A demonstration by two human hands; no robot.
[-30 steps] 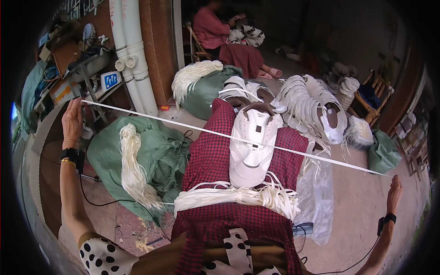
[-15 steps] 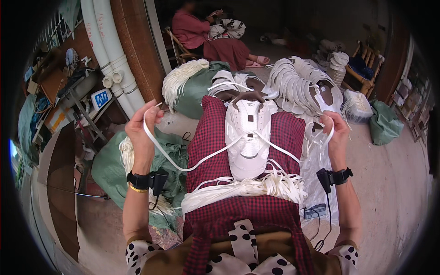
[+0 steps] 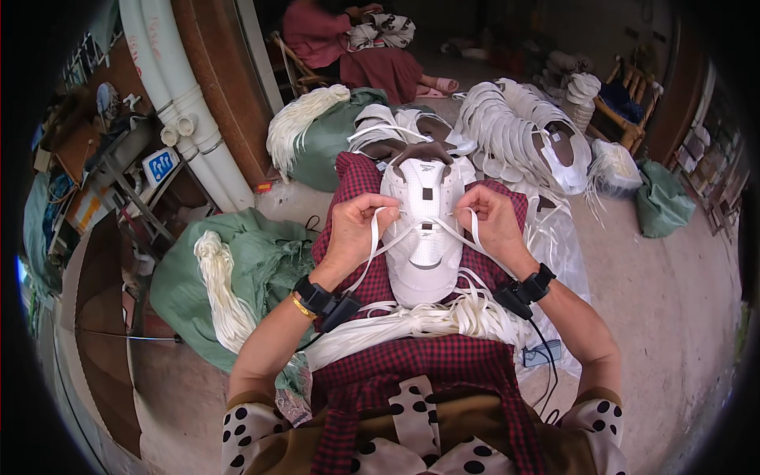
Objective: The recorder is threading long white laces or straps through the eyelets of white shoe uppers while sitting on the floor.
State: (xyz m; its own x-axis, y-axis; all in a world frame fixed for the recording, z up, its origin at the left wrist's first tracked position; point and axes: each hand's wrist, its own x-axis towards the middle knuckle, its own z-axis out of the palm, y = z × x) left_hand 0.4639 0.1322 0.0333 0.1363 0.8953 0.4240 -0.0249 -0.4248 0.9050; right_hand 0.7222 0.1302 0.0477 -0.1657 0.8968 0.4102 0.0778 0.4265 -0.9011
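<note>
A white shoe upper (image 3: 426,252) lies on the red-and-black checked apron (image 3: 348,294) over my lap, its toe toward me. One white shoelace (image 3: 400,240) is threaded and crossed low on its tongue. My left hand (image 3: 354,228) pinches one end of the lace at the upper's left edge, by the eyelets. At the right edge my right hand (image 3: 495,224) pinches the other end, fingers closed. Slack lace loops down below each hand. The tips between the fingers are mostly hidden. A bundle of white laces (image 3: 412,326) lies across my lap below the toe.
Stacked white uppers (image 3: 514,131) lie beyond my lap, beside a green sack (image 3: 317,158) topped with laces. Another green sack (image 3: 186,277) with a lace hank (image 3: 218,273) sits at my left. A seated person (image 3: 356,63) works at the back.
Both hands have come inward from wide apart to the two sides of the upper, still pinching the lace ends. The stretched lace has gone slack into loops. The view has shifted slightly.
</note>
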